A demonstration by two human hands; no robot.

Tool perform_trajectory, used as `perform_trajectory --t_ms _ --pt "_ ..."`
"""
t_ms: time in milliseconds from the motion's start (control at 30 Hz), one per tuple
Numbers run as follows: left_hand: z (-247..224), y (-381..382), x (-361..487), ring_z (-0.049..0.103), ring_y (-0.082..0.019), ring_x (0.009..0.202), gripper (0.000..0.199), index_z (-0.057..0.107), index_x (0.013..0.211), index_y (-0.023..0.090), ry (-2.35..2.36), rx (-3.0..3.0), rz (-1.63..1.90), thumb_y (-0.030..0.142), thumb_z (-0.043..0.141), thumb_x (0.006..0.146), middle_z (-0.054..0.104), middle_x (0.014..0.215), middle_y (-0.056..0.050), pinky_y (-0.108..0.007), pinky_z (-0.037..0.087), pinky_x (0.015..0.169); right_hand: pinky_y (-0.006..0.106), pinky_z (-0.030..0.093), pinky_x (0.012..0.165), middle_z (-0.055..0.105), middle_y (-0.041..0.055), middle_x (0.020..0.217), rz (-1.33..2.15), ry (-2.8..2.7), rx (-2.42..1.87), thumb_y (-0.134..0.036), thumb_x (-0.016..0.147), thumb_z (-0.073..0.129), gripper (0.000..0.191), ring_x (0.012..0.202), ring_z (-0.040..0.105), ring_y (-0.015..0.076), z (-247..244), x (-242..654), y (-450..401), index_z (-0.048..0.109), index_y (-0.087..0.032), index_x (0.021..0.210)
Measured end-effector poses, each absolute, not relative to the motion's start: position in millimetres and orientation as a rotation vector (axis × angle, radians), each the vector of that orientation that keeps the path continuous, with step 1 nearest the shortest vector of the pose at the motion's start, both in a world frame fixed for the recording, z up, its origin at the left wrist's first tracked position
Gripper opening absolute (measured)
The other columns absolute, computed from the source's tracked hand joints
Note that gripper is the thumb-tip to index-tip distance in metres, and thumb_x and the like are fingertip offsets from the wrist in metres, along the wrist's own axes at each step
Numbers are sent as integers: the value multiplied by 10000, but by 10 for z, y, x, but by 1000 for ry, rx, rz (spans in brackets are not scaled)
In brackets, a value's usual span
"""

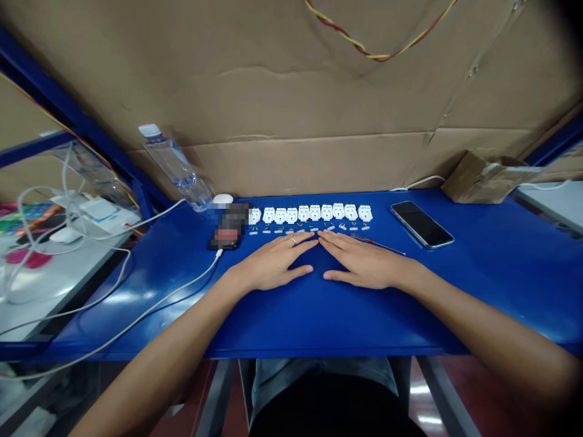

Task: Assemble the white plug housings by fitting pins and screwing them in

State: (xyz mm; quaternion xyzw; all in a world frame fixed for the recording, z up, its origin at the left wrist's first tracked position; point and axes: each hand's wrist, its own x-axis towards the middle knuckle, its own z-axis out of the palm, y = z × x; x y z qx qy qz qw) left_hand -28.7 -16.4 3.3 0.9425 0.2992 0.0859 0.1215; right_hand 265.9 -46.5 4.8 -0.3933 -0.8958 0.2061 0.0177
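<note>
Flat on the blue table (pixel 314 321) lies my left hand (pixel 277 261), thumb apart from the fingers, a ring on one finger. My right hand (pixel 359 261) rests the same way, its fingertips meeting those of the left. Neither holds anything. Just beyond them runs a row of several white plastic socket-like parts (pixel 315 212). Small pale strips (pixel 331 228) and tiny brass-coloured pieces, perhaps screws, lie in front of that row. A thin screwdriver (pixel 387 246) shows beside my right hand, its handle partly hidden behind the fingers.
A plugged-in phone (pixel 232 227), partly blurred, and a leaning water bottle (pixel 182 173) are at left. To the right sit another phone (pixel 422 224) and a cardboard box (pixel 478 179). White cables (pixel 150 309) cross the left side. A cardboard wall (pixel 282 109) closes the back.
</note>
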Motion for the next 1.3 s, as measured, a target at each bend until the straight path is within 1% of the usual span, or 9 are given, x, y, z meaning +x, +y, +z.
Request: perform_trajectory --t_ms 100,167,267,367,433,500,633,933,1300 --pt "143 -23 -411 700 -323 1394 357 713 1480 215 1171 2742 640 336 590 1167 752 1475 -140 -510 551 1223 663 297 1459 173 236 1922 658 -2765 -1221 -823 1093 486 1094 1797 251 479 98 2669 -468 291 -44 1836" --pt "216 123 -583 729 -330 1249 242 770 1293 192 1486 2693 814 266 607 1130 793 1278 -139 -504 572 1137 685 377 1419 205 199 1932 650 -2759 -1210 -775 1098 533 1016 1771 327 487 127 2689 -458 325 -117 1845" --pt "279 324 -871 730 -349 1137 154 811 1097 194 1759 2664 693 236 666 1070 804 1106 -125 -495 572 1048 656 490 1347 377 203 1894 502 -2721 -1214 -656 1127 564 864 1699 474 464 177 2734 -425 417 -155 1816" --pt "289 420 -1037 734 -365 1121 153 840 1045 203 1878 2634 506 240 691 1044 816 1110 -127 -474 566 956 607 581 1231 695 237 1602 234 -2585 -1317 -438 1156 529 530 1495 672 419 261 2798 -379 698 -121 1545" --pt "285 432 -1060 743 -360 1119 164 853 1051 211 1901 2627 401 231 690 1037 827 1142 -123 -457 559 922 554 626 1090 797 200 1359 119 -2490 -1464 -311 1127 525 341 1308 755 385 335 2854 -348 785 -145 1272" --pt "280 425 -1043 752 -357 1126 175 858 1055 215 1906 2634 316 207 686 1021 836 1171 -119 -446 554 907 479 611 908 821 168 1215 56 -2439 -1634 -284 1098 545 247 1140 780 356 404 2912 -323 766 -174 1084" --pt "267 418 -1007 768 -354 1125 190 850 1036 212 1902 2647 211 179 665 1008 843 1190 -117 -439 550 880 393 444 676 837 127 1080 81 -2430 -1850 -331 1069 585 202 891 761 296 474 2981 -303 713 -209 971" --pt "401 246 -900 719 -413 1222 255 798 1123 166 1893 2758 362 245 557 1096 788 1193 -195 -530 539 986 373 402 661 849 105 1070 228 -2523 -1865 -270 1004 627 148 910 777 284 398 3002 -281 766 -221 1010" --pt "329 -476 -179 715 -264 963 155 798 962 251 990 2682 317 231 665 1040 772 976 -54 -467 520 934 360 329 617 799 65 887 114 -2507 -1781 -243 947 625 102 731 676 222 437 2936 -335 666 -233 855"
